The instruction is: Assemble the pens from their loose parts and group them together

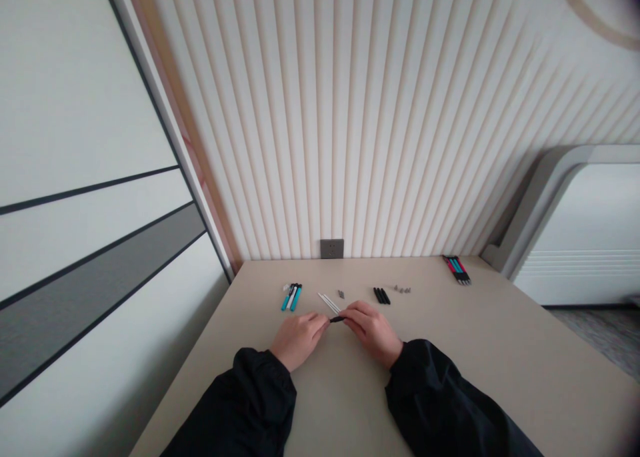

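Note:
Between my two hands is a short black pen part (337, 319) that looks like a grip section, lying nearly level just above the table. My left hand (299, 338) pinches its left end with closed fingers. On its right end the fingers of my right hand (371, 329) are closed too. Just beyond the fingertips lie slim white pen refills (327, 302), partly hidden by my right hand. Small grey springs (341, 294) rest behind them. To the right are black pen grips (381, 296) in a row, with small silver pen tips (402, 289) beside them.
Blue and white pen barrels (292, 297) with black ends lie left of the refills. Several pink and blue pens (457, 270) lie together at the back right of the beige table (500, 350). Behind stands a ribbed wall with a dark socket (332, 248).

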`<action>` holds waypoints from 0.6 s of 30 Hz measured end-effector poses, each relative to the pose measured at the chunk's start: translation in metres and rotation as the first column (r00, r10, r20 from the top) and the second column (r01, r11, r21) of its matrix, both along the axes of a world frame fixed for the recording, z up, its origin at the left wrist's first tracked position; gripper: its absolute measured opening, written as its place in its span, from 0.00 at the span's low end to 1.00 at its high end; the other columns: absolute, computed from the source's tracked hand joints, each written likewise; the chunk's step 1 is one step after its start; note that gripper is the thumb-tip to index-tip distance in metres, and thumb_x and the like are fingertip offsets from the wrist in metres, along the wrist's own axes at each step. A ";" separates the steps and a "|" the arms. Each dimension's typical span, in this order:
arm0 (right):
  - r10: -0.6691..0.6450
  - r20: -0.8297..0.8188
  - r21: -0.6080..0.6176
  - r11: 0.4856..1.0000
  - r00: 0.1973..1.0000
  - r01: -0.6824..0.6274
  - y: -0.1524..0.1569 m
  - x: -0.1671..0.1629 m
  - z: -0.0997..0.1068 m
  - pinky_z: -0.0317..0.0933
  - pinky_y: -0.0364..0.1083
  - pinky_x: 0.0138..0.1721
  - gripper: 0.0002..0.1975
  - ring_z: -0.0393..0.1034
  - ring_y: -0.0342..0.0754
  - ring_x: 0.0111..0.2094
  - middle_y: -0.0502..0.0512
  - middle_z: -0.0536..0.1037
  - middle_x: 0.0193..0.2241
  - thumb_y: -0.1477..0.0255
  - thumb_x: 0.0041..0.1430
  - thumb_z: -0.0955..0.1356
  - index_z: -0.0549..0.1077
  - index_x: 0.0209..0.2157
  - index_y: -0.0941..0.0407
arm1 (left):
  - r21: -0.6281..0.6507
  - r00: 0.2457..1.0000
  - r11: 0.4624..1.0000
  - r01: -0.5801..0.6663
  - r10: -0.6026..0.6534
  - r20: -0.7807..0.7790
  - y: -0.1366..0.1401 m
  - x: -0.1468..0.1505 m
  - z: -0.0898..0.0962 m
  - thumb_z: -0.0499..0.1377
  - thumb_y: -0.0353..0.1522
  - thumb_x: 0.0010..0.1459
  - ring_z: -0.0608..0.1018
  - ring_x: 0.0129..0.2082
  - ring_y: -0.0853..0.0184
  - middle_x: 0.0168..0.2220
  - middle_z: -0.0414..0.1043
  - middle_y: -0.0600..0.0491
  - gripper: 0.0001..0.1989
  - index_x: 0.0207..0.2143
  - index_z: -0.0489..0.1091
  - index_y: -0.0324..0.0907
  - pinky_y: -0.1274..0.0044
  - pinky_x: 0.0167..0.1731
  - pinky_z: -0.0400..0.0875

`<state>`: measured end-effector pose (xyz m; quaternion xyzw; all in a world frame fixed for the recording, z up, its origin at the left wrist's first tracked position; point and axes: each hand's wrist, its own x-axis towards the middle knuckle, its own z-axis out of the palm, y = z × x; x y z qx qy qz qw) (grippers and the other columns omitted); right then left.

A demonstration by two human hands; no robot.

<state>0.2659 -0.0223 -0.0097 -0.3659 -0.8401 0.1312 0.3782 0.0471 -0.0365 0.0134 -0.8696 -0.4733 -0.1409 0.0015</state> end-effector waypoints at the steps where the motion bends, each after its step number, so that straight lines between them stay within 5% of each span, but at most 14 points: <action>1: 0.013 0.007 -0.018 1.000 1.000 -0.013 -0.001 -0.001 0.000 0.66 0.46 0.42 0.12 0.71 0.47 0.39 0.56 0.75 0.37 0.69 0.66 0.62 0.75 0.44 0.52 | -0.004 1.000 1.000 0.012 -0.012 -0.005 0.000 0.000 0.000 0.47 0.34 0.66 0.76 0.29 0.67 0.32 0.75 0.54 0.13 0.36 0.71 0.45 0.78 0.27 0.61; 11: 0.028 0.034 -0.106 0.994 0.999 -0.025 -0.005 -0.004 0.003 0.64 0.45 0.43 0.12 0.71 0.47 0.40 0.56 0.75 0.37 0.73 0.65 0.61 0.74 0.45 0.54 | 0.008 1.000 1.000 -0.006 0.006 -0.008 -0.003 0.001 0.001 0.49 0.31 0.64 0.76 0.30 0.65 0.31 0.74 0.53 0.08 0.37 0.67 0.43 0.77 0.28 0.62; 18: 0.102 0.079 -0.149 0.985 0.992 -0.090 -0.011 -0.008 0.006 0.63 0.43 0.41 0.12 0.71 0.46 0.37 0.54 0.76 0.36 0.72 0.63 0.62 0.73 0.45 0.53 | 0.004 0.992 0.995 0.096 -0.096 -0.077 -0.003 0.002 0.001 0.47 0.32 0.66 0.77 0.29 0.66 0.30 0.74 0.53 0.11 0.34 0.68 0.44 0.78 0.27 0.61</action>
